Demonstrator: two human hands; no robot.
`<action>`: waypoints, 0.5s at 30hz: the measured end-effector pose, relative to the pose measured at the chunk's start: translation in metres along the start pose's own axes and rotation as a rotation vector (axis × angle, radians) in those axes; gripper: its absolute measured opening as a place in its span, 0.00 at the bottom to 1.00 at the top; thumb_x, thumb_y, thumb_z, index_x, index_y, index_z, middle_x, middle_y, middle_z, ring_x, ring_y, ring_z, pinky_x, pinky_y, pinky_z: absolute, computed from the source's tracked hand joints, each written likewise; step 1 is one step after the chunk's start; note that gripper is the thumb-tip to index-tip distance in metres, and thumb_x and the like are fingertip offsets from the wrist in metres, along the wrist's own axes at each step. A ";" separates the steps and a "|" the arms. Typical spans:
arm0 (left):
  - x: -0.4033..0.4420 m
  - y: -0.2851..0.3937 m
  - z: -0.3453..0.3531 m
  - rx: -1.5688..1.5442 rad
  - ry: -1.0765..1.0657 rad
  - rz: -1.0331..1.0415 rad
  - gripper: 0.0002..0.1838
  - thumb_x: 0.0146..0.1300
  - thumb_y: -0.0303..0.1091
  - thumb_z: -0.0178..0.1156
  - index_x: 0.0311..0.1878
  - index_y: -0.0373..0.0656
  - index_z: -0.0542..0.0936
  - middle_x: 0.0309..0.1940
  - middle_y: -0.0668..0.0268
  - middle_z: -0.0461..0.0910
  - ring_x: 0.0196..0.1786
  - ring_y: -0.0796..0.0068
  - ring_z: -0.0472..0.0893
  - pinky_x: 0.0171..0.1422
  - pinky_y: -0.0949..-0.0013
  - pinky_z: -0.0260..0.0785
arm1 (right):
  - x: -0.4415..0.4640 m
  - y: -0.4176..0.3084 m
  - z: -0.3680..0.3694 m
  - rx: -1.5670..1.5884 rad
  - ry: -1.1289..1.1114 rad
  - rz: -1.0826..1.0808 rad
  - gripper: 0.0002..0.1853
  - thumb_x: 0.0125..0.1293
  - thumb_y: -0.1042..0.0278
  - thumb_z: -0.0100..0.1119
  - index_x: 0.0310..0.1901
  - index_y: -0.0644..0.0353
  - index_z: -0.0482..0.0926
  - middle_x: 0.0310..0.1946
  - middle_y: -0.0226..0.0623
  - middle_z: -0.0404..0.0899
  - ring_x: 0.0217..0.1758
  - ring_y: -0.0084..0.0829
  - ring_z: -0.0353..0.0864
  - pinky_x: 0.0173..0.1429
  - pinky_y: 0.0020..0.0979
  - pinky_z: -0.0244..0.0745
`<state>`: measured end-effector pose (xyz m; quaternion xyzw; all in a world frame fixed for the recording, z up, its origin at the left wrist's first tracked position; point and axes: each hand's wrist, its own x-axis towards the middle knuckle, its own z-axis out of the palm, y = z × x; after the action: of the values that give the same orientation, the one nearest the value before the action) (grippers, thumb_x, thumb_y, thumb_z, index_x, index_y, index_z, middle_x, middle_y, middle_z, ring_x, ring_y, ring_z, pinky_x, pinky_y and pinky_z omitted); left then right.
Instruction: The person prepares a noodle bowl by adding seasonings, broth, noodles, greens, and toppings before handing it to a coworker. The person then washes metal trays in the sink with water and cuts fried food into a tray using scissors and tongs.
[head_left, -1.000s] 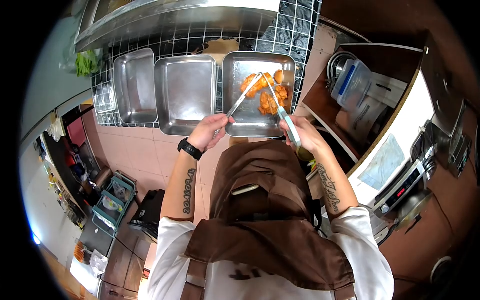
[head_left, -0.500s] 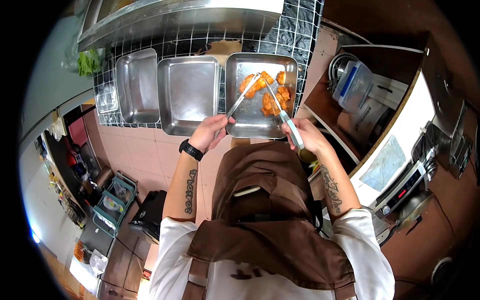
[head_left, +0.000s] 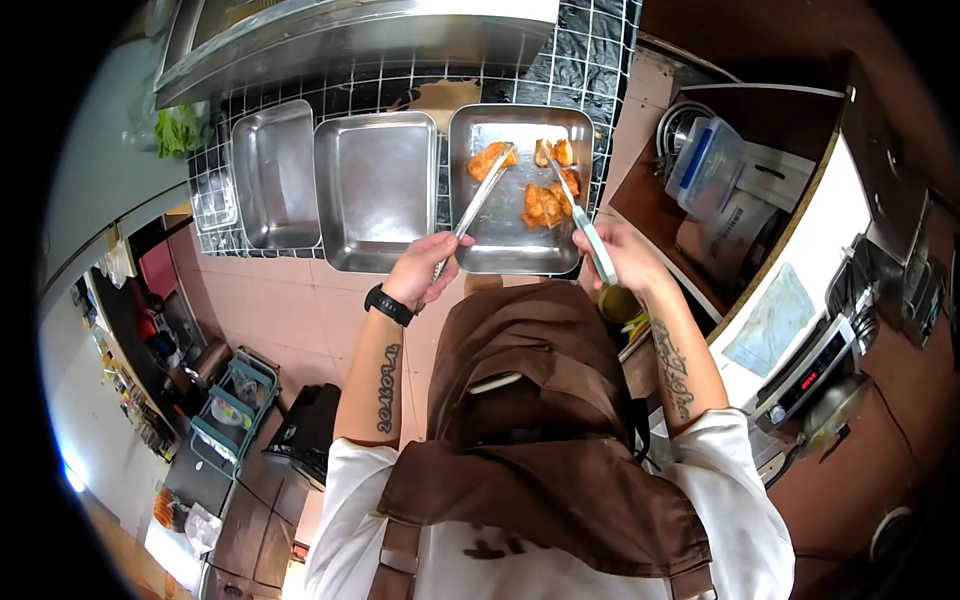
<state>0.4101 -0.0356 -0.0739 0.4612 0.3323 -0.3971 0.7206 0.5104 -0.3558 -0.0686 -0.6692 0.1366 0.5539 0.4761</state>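
My left hand (head_left: pixel 422 268) is closed round metal tongs (head_left: pixel 478 203), whose tips touch an orange-brown piece of food (head_left: pixel 490 161) at the upper left of the right-hand metal tray (head_left: pixel 520 258). In my right hand (head_left: pixel 620 258) is a tool with a pale green handle (head_left: pixel 594 243); it looks like a knife or scissors. Its narrow metal end lies over a small food piece (head_left: pixel 544 153) at the tray's upper right. Below that, a larger clump of food (head_left: pixel 543 206) rests on the tray bottom.
Two bare metal trays (head_left: pixel 376 190) (head_left: pixel 277 175) stand to the left on a wire rack. Green leaves (head_left: pixel 178 131) are at the upper left. On the right, a shelf holds a plastic container (head_left: pixel 712 170). A teal cart (head_left: pixel 235 412) stands lower left.
The upper food has parted into two portions. The left one has shifted slightly left with the tongs, while the smaller one is now beside the right-hand tool, which has moved right.
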 end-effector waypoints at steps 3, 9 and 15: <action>0.001 -0.010 0.002 -0.045 0.019 0.007 0.22 0.81 0.47 0.45 0.60 0.39 0.76 0.18 0.71 0.72 0.10 0.86 0.60 0.12 0.79 0.50 | -0.019 -0.005 0.007 -0.127 -0.074 0.083 0.22 0.74 0.44 0.54 0.37 0.59 0.77 0.20 0.29 0.79 0.20 0.18 0.80 0.15 0.20 0.63; -0.029 -0.022 0.017 -0.021 0.074 -0.022 0.24 0.81 0.50 0.44 0.62 0.39 0.75 0.20 0.70 0.74 0.10 0.85 0.61 0.13 0.78 0.51 | -0.016 0.002 0.018 -0.080 -0.063 0.100 0.28 0.65 0.36 0.65 0.36 0.61 0.81 0.23 0.28 0.77 0.23 0.20 0.78 0.22 0.23 0.71; -0.059 -0.035 0.016 0.064 0.191 0.025 0.23 0.80 0.49 0.46 0.61 0.40 0.76 0.18 0.70 0.71 0.11 0.84 0.63 0.15 0.78 0.53 | -0.010 -0.019 0.037 -0.161 -0.068 0.057 0.32 0.64 0.33 0.65 0.32 0.62 0.81 0.20 0.29 0.75 0.20 0.25 0.76 0.29 0.27 0.73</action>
<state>0.3535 -0.0440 -0.0320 0.5239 0.3809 -0.3529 0.6752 0.4977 -0.3201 -0.0486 -0.6820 0.0944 0.5988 0.4092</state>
